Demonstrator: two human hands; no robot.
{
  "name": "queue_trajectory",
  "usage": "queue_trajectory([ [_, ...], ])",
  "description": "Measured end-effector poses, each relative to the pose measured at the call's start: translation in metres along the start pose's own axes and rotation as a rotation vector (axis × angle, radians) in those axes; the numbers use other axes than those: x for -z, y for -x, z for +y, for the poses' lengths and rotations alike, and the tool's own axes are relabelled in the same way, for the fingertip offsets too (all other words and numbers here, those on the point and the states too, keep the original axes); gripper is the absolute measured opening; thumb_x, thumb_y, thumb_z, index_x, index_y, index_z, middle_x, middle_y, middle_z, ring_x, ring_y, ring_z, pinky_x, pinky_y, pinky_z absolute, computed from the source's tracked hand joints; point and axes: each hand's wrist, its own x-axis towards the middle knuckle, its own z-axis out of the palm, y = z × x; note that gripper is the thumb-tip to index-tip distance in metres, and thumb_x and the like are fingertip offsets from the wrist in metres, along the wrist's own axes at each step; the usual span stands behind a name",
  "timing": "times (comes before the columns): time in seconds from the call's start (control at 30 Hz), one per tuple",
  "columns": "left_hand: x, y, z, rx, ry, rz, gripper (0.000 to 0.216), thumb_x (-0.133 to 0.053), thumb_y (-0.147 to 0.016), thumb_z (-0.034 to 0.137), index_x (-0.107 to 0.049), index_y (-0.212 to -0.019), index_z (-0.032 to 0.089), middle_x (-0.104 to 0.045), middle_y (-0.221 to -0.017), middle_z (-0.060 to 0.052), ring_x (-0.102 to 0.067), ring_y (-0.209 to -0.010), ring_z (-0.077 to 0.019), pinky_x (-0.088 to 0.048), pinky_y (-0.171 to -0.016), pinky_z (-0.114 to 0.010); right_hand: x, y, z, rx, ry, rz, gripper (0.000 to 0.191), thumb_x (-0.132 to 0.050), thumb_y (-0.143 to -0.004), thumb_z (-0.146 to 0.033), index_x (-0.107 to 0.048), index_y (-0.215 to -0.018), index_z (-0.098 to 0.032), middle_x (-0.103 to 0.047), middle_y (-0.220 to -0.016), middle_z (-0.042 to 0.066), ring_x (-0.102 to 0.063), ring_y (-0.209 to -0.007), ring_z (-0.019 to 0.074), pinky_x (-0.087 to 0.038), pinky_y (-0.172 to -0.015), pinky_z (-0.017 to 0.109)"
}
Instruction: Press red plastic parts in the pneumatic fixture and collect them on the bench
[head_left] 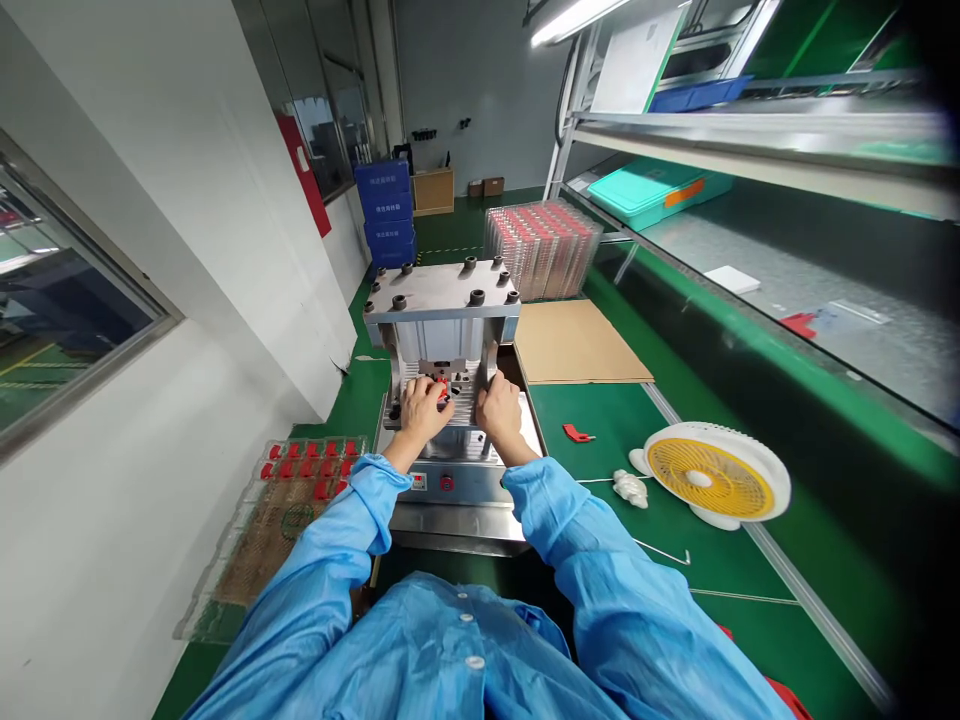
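A metal bench press (442,300) with a thick bolted top plate stands in front of me. My left hand (422,410) reaches into its working area, fingers bent and closed at a small red plastic part (442,388) on the fixture. The fingers partly cover this part. At the right side of the fixture, beside the upright, my right hand (500,408) is closed with curled fingers; what they hold, if anything, is hidden. On the front panel of the press are a red button (448,483) and a small display (418,482).
Left of the press lies a clear tray (247,530) with several red parts. To the right are a loose red part (576,433), a crumpled white item (630,489), a yellow-and-white fan (705,475) and cardboard (581,342). Stacked clear trays (544,245) stand behind, near a conveyor (750,340).
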Motion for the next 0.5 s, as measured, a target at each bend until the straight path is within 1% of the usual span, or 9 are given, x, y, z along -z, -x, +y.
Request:
queue_trajectory([
  [0.23,-0.0057,0.0022,0.0038,0.043,-0.056,0.019,0.020,-0.070,-0.086,0.035,-0.072,-0.103,0.024,-0.062,-0.115,-0.011,-0.052,-0.112,-0.0304,-0.047,-0.096,-0.043,-0.0007,-0.0001,-0.0010,-0.016,0.018,-0.013,0.041,-0.042,-0.100,-0.022,-0.047,-0.138,-0.008,-0.063,-0.120,0.021,-0.050,-0.117,0.0337,-0.045,-0.090,0.041],
  [0.4,-0.0056,0.0026,0.0053,0.060,-0.084,0.016,0.023,-0.069,-0.087,0.035,-0.071,-0.107,0.024,-0.061,-0.116,-0.012,-0.052,-0.114,-0.0314,-0.046,-0.098,-0.044,-0.0069,-0.0006,0.0011,-0.003,-0.007,0.020,0.044,-0.041,-0.099,-0.022,-0.046,-0.140,-0.008,-0.063,-0.118,0.021,-0.049,-0.115,0.0338,-0.045,-0.089,0.041],
  [0.5,-0.0059,0.0020,0.0056,0.065,-0.100,0.012,0.022,-0.070,-0.087,0.034,-0.070,-0.106,0.024,-0.060,-0.114,-0.011,-0.052,-0.114,-0.0315,-0.047,-0.098,-0.044,-0.0091,-0.0007,0.0015,0.012,-0.012,0.037,0.043,-0.041,-0.098,-0.021,-0.047,-0.138,-0.007,-0.063,-0.118,0.021,-0.049,-0.113,0.0334,-0.046,-0.091,0.041],
])
